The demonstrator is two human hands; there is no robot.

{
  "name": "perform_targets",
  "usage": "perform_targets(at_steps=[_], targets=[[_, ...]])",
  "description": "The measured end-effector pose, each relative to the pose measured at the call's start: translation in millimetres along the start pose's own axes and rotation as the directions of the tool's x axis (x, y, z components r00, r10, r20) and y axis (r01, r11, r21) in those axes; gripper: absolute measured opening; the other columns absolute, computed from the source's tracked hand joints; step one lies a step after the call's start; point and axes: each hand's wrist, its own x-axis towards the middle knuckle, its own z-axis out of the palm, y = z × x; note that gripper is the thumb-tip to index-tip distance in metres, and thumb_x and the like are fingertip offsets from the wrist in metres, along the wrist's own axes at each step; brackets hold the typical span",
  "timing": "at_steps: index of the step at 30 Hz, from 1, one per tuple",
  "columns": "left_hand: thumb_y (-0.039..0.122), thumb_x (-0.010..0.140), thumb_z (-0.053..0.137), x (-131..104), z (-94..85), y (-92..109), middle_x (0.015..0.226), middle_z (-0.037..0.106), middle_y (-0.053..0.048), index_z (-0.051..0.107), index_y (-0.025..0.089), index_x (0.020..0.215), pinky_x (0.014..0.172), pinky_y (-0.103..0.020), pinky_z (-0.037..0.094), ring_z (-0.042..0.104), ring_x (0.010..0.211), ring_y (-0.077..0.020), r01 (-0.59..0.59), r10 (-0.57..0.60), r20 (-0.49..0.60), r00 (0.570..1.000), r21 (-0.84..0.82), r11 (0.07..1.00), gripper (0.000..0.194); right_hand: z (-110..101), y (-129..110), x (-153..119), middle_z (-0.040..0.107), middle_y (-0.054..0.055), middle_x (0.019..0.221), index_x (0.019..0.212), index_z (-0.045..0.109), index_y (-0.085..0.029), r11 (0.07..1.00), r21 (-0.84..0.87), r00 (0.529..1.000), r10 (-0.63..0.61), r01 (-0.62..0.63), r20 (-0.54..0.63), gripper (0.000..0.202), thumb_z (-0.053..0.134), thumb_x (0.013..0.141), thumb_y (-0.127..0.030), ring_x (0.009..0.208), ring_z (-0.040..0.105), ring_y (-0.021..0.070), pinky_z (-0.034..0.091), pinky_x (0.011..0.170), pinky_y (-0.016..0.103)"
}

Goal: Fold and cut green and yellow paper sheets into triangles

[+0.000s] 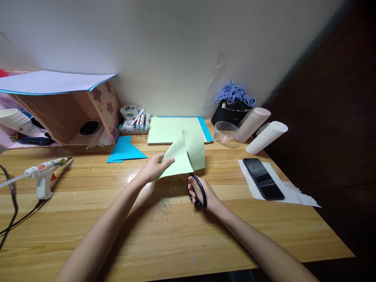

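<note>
My left hand pinches the left edge of a pale green sheet of paper, thumb on top, and holds it above the table. My right hand is closed round the black handles of a pair of scissors. Their blades reach into the sheet from its near edge, partly hidden by the paper. Right of the cut, a flap of the sheet bends upward and away. Behind it lies a stack of pale green sheets with a blue sheet showing at its right side.
Left are a glue gun, blue paper pieces, markers and an open decorated box. Right are a clear plastic cup, white rolls, a black pouch with blue yarn, and a phone on white paper.
</note>
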Motion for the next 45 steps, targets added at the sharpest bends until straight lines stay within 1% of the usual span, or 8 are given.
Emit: perform_targets(at_steps=[8,13,18,29,36,38,42,45], targets=[[0.049,0.075,0.053,0.6,-0.3,-1.1,0.084,0.066,-0.005,0.063,0.012,0.100,0.057,-0.024,0.042,0.057,0.068,-0.0180,0.012,-0.012,-0.006,1.000,-0.023,1.000,0.046,1.1,-3.2,-0.9,0.038,-0.009,0.041,0.070,0.043,-0.018,1.000,0.000,1.000,-0.017,0.017,0.005,0.055,0.045,0.067,-0.073,0.030,0.039,0.0061,0.036,0.029,0.017],[0.049,0.076,0.054,-0.5,0.8,-0.5,0.091,0.066,-0.005,0.062,0.014,0.102,0.063,-0.024,0.044,0.058,0.078,-0.0194,0.005,0.002,0.097,0.995,-0.066,0.998,0.045,1.1,-8.4,-3.7,0.038,-0.008,0.044,0.069,0.042,-0.018,0.995,-0.062,0.996,-0.079,0.081,0.029,0.062,0.034,0.065,-0.079,0.032,0.040,0.0061,0.037,0.032,0.018],[0.049,0.076,0.053,-2.5,1.8,3.6,0.089,0.066,-0.004,0.062,0.013,0.101,0.056,-0.022,0.041,0.057,0.072,-0.0177,0.020,-0.015,0.117,0.993,-0.040,0.999,0.045,-1.0,-3.4,-0.8,0.039,-0.007,0.046,0.069,0.042,-0.018,0.988,-0.084,0.992,-0.124,0.126,0.022,0.059,0.031,0.070,-0.076,0.033,0.042,0.0063,0.039,0.033,0.018],[0.050,0.074,0.055,-1.3,1.7,-0.9,0.096,0.066,-0.007,0.061,0.013,0.104,0.066,-0.029,0.045,0.058,0.085,-0.0237,0.023,-0.012,0.123,0.992,-0.087,0.996,0.048,-1.5,1.3,-0.4,0.039,-0.009,0.042,0.070,0.043,-0.018,0.998,-0.022,0.998,-0.058,0.058,-0.019,0.052,0.042,0.071,-0.070,0.030,0.041,0.0064,0.037,0.030,0.017],[0.050,0.075,0.054,-3.8,-7.2,0.8,0.091,0.065,-0.005,0.062,0.016,0.096,0.061,-0.024,0.041,0.057,0.076,-0.0195,0.062,-0.056,0.209,0.976,-0.023,0.998,0.040,2.0,-3.4,-4.4,0.039,-0.009,0.041,0.071,0.042,-0.018,1.000,-0.028,1.000,-0.012,0.012,0.022,0.056,0.042,0.067,-0.074,0.029,0.040,0.0062,0.035,0.028,0.016],[0.051,0.077,0.050,-2.8,-6.0,0.2,0.088,0.064,-0.005,0.062,0.016,0.092,0.061,-0.024,0.040,0.056,0.074,-0.0186,0.052,-0.045,0.155,0.987,-0.041,0.998,0.040,3.9,-3.8,-6.1,0.039,-0.009,0.041,0.070,0.042,-0.018,0.999,-0.050,0.999,-0.013,0.015,0.049,0.058,0.041,0.066,-0.076,0.029,0.039,0.0060,0.034,0.027,0.016],[0.054,0.081,0.041,1.8,2.4,-4.6,0.074,0.059,-0.003,0.058,0.014,0.079,0.058,-0.024,0.038,0.051,0.067,-0.0166,0.029,-0.031,-0.045,0.999,-0.054,0.998,0.044,6.9,-3.0,-8.7,0.039,-0.009,0.040,0.068,0.041,-0.018,0.997,-0.080,0.992,0.000,0.010,0.124,0.059,0.039,0.066,-0.077,0.028,0.039,0.0059,0.034,0.026,0.016],[0.053,0.081,0.040,3.2,7.6,-6.5,0.065,0.051,0.000,0.052,0.015,0.070,0.056,-0.024,0.035,0.046,0.062,-0.0152,-0.002,0.003,-0.108,0.994,0.003,1.000,0.042,7.0,-2.9,-9.1,0.038,-0.009,0.039,0.067,0.041,-0.018,0.997,-0.080,0.986,0.000,0.013,0.164,0.059,0.038,0.066,-0.077,0.028,0.038,0.0060,0.035,0.027,0.017]])
